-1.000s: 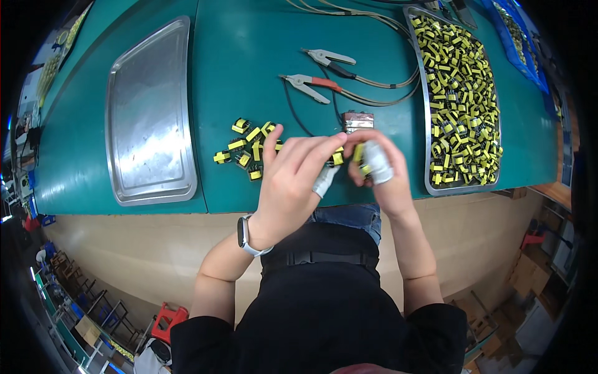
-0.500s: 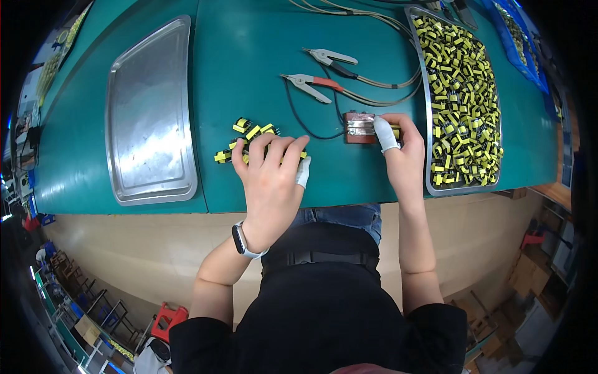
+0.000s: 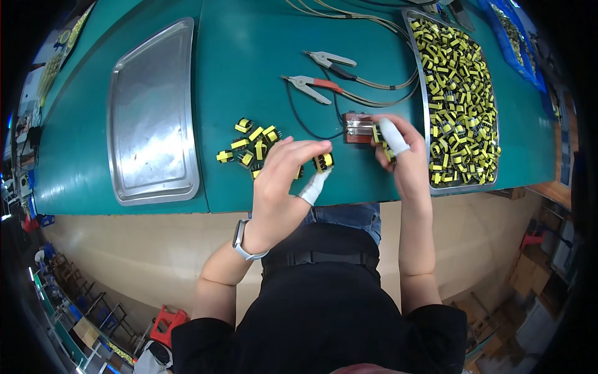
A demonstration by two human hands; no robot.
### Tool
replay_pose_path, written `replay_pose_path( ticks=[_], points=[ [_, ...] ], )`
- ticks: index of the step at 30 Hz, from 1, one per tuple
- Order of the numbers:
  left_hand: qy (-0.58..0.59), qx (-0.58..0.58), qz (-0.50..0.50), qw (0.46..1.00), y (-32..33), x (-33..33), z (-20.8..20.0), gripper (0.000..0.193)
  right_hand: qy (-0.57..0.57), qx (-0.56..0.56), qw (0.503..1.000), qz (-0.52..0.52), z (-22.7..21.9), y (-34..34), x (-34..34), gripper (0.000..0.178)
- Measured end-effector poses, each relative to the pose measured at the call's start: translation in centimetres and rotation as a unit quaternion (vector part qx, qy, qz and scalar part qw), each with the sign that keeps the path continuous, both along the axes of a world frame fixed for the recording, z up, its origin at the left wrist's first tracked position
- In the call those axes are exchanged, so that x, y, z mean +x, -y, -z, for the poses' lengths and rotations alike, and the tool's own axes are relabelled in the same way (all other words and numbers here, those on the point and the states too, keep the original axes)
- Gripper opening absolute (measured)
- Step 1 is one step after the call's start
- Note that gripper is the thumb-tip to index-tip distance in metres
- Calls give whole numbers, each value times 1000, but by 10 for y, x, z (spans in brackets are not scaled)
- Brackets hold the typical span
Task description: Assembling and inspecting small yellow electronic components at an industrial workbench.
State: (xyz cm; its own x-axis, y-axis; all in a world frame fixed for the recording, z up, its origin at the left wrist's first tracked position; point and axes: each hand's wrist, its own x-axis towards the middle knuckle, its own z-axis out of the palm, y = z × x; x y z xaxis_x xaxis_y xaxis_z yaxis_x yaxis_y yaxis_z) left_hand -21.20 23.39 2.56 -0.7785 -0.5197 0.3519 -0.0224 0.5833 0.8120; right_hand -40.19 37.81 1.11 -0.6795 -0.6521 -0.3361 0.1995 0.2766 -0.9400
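Observation:
My left hand (image 3: 277, 177) pinches a small yellow-and-black transformer (image 3: 324, 162) between a fingertip and the thumb, which wears a white finger cot. Loose transformers of the same kind (image 3: 240, 144) lie in a cluster just beyond that hand, partly hidden by it. My right hand (image 3: 410, 163), also with a white cot on its thumb, holds yellow-and-black transformer pieces (image 3: 389, 151) in its fingers; how many I cannot tell. They are at the right end of a small reddish-brown block with metal strips (image 3: 356, 138), which is wired by black leads.
Two clip leads, a grey clip (image 3: 333, 58) and a red-and-grey clip (image 3: 308, 83), lie beyond the block. A metal tray (image 3: 427, 134) full of transformers stands at right, a blue bin (image 3: 520, 68) behind it. Another metal tray (image 3: 152, 112) sits at left.
My left hand has lifted a transformer from the cluster and moved right, toward the block. My right hand has drawn back slightly from the block, with transformer pieces in its fingers.

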Motion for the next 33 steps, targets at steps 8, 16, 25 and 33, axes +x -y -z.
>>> replay_pose_path(
  ticks=[8, 16, 25, 33],
  points=[
    [-18, -29, 40, 999, -8, -4, 0, 51, 319, -168, 927, -101, 1, 6, 38, 23],
    [95, -172, 30, 980, 7, 17, -9, 63, 203, -130, 965, -103, 2, 11, 31, 34],
    [328, -218, -13, 919, 38, 37, -1, 95, -292, -87, 951, -43, 17, -1, -8, 20],
    [272, -281, -1, 920, 42, 25, 9, 83, -496, -81, 856, -122, 20, -7, -22, 39]
  ],
)
